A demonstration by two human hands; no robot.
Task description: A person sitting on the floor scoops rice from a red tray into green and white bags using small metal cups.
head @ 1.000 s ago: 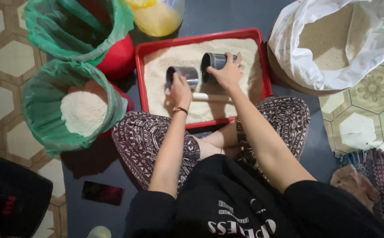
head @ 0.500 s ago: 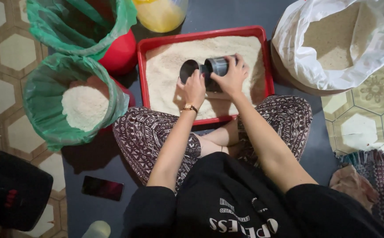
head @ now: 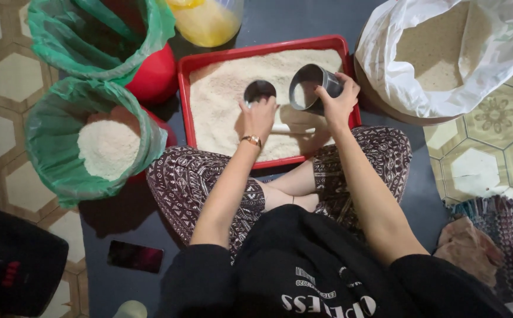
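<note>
Over the red tray (head: 187, 106) of pale grain, the two metal cups have drawn apart since half a second ago, when they sat mouth against mouth above the middle of the tray. The left hand (head: 259, 118) now holds the smaller metal cup (head: 260, 91) upright, its dark mouth facing up, the grip wrapped round its lower side so the fingers are closed on it. The right hand (head: 340, 101) holds the larger metal cup (head: 312, 88) just beside it, tipped on its side with the open mouth turned toward the left one; the grip is clamped round its base, thumb and fingers pressed to the wall. A second ago both cups stood lower, down at the grain, and the right one was nearer the tray's far rim. The tray lies on the dark floor mat (head: 121, 218) in front of the crossed legs. To the left stand two green-lined bins (head: 50, 153), the nearer one holding a mound of the same grain; a white sack (head: 421, 76) of grain sits open on the right, and a yellow container (head: 209, 23) lies beyond the tray. A dark phone (head: 135, 257) rests on the mat by the left knee.
</note>
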